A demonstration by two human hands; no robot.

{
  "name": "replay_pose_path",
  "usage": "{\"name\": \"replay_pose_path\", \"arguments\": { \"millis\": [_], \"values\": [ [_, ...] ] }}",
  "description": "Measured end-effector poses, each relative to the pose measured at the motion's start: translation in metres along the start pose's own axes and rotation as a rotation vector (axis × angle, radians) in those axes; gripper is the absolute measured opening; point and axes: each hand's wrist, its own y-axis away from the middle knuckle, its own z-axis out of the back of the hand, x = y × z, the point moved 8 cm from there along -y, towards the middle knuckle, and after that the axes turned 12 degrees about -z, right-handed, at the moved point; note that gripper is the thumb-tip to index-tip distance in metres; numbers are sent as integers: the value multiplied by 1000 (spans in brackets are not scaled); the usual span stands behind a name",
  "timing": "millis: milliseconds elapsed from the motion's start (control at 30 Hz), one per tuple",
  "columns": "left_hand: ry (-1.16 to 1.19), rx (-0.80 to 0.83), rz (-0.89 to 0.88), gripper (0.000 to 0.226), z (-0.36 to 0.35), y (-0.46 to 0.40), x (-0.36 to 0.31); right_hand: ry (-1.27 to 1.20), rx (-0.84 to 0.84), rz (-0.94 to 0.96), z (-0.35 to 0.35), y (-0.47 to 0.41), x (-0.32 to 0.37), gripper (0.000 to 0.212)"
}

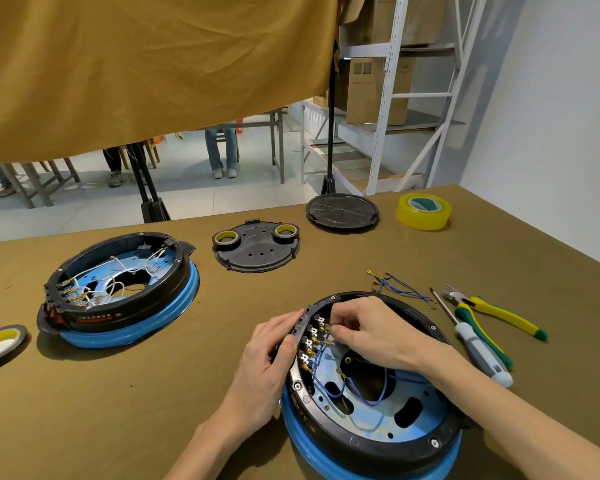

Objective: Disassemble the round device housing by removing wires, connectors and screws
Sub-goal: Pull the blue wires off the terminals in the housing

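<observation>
Near right on the desk, the round housing sits under both hands: the left hand clamps its left rim by the switch block, while the right hand pinches a brass spade connector on a blue wire. Best to pull on the terminal itself, straight off its tab, with the rim held firm. Freed blue wires lie beyond the housing, beside the screwdriver and pliers.
</observation>
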Motion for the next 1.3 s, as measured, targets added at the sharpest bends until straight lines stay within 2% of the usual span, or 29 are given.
{"name": "replay_pose_path", "arguments": {
  "millis": [100, 367, 600, 767, 867, 1000, 1133, 1300],
  "values": [
    [-2, -22, -17, 58, -2, -3, 0, -71, -36, 0, 4, 5, -2, 24],
    [22, -20, 0, 55, -3, -3, 5, -16, -212, -23, 17, 7, -2, 20],
    [23, -23, -7, 56, -2, -4, 7, -406, -311, -17, 52, -2, -4, 15],
    [38, -30, -6, 56, -2, -4, 7, -220, -410, -205, 87, -32, -46, 19],
    [50, -37, -8, 56, -1, -4, 5, -67, -397, -350, 89, -50, -81, 17],
    [64, -23, -10, 56, -1, -4, 4, 52, -358, -440, 83, -61, -110, 22],
    [80, -15, -8, 55, -1, -5, 7, 249, -374, -462, 81, -62, -111, 25],
    [83, -19, 4, 55, -2, -4, 14, 330, -505, -328, 88, -56, -71, 25]
  ]
}}
